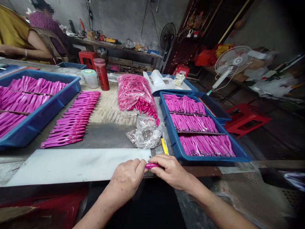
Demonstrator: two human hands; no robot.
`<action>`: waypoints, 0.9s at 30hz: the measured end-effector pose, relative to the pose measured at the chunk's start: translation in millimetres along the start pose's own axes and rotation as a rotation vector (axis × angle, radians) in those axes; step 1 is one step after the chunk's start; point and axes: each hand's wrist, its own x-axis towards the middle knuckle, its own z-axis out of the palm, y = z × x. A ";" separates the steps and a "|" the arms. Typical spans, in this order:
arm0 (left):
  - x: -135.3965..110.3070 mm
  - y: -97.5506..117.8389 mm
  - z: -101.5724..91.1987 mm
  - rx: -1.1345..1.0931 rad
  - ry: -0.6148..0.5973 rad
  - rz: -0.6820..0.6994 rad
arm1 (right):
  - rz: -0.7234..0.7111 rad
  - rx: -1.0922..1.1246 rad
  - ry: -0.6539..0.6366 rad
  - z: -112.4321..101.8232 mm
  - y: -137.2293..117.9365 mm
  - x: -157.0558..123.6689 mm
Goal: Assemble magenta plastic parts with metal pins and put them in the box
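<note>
My left hand [127, 178] and my right hand [170, 170] meet at the table's front edge, both closed on one small magenta plastic piece [152, 165] held between their fingertips. Just beyond them lie a yellow tool [164, 145] and a crumpled clear bag of small metal parts [145, 136]. A row of finished pink pieces [73, 119] lies on the table to the left. A clear bag full of magenta caps [137, 92] stands further back.
Blue trays of pink pieces sit on the left [45, 111] and on the right [172, 136]. A red flask [102, 73] and a lidded tub [90, 78] stand behind. A person in a yellow sleeve [16, 35] sits far left. Red stools [245, 118] and a fan [230, 63] are on the right.
</note>
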 end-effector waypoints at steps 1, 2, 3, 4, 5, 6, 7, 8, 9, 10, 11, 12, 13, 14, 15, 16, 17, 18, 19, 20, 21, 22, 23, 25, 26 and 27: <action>0.2 -0.1 -0.7 -0.001 0.002 0.007 | -0.014 -0.007 0.003 0.3 0.1 -0.2; 0.4 -0.1 -1.2 -0.002 0.005 0.016 | -0.036 -0.012 0.005 0.5 0.2 -0.3; 0.6 0.0 -1.6 -0.003 0.008 0.023 | -0.061 -0.015 0.006 0.7 0.3 -0.4; 0.7 0.2 -1.7 -0.006 0.010 0.029 | -0.082 -0.016 0.006 0.8 0.4 -0.5; 0.7 0.5 -1.7 -0.007 0.014 0.030 | -0.095 -0.015 0.006 0.9 0.5 -0.5; 0.8 0.7 -1.6 -0.006 0.016 0.029 | -0.102 -0.013 0.007 0.9 0.7 -0.5; 0.7 0.8 -1.3 -0.004 0.016 0.027 | -0.104 -0.011 0.009 1.1 0.9 -0.6; 0.7 0.9 -1.1 -0.001 0.016 0.027 | -0.105 -0.009 0.010 1.2 1.1 -0.6; 0.5 0.9 -0.7 0.004 0.015 0.025 | -0.104 -0.008 0.013 1.4 1.3 -0.6; 0.3 0.8 -0.5 0.008 0.014 0.024 | -0.101 -0.007 0.014 1.7 1.4 -0.7; 0.1 0.7 -0.2 0.013 0.013 0.023 | -0.097 -0.008 0.012 1.9 1.6 -0.7; -0.2 0.6 0.0 0.016 0.013 0.024 | -0.091 -0.008 0.009 2.2 1.7 -0.8; -0.6 0.5 0.1 0.019 0.016 0.023 | -0.083 -0.007 0.004 2.4 1.7 -0.8; -0.9 0.4 0.3 0.021 0.017 0.021 | -0.074 -0.005 0.003 2.7 1.7 -0.8; -1.2 0.2 0.5 0.021 0.018 0.020 | -0.066 -0.003 0.001 2.9 1.6 -0.7; -1.5 0.1 0.8 0.020 0.019 0.018 | -0.061 -0.001 -0.001 3.0 1.6 -0.5; -1.6 -0.1 1.0 0.018 0.018 0.014 | -0.059 0.001 -0.001 3.2 1.5 -0.3; -1.7 -0.3 1.2 0.016 0.016 0.011 | -0.059 0.001 -0.002 3.2 1.4 0.0; -1.6 -0.5 1.3 0.014 0.014 0.008 | -0.063 -0.001 -0.003 3.2 1.3 0.4; -1.4 -0.6 1.3 0.012 0.016 0.005 | -0.066 -0.003 -0.004 3.1 1.0 0.9; -1.0 -0.8 1.3 0.009 0.020 0.001 | -0.068 -0.007 -0.006 3.1 0.7 1.4; -0.6 -0.8 1.1 0.005 0.024 -0.004 | -0.068 -0.011 -0.009 3.0 0.4 2.0; -0.2 -0.9 1.0 0.001 0.028 -0.007 | -0.066 -0.013 -0.012 2.9 0.0 2.5; 0.4 -1.0 1.2 -0.007 0.035 -0.014 | -0.055 -0.015 -0.018 2.9 -0.6 3.6; 0.5 -1.2 1.6 -0.009 0.038 -0.016 | -0.048 -0.014 -0.022 2.9 -0.8 4.1; 0.4 -1.5 2.3 -0.011 0.042 -0.017 | -0.042 -0.013 -0.026 2.9 -0.8 4.5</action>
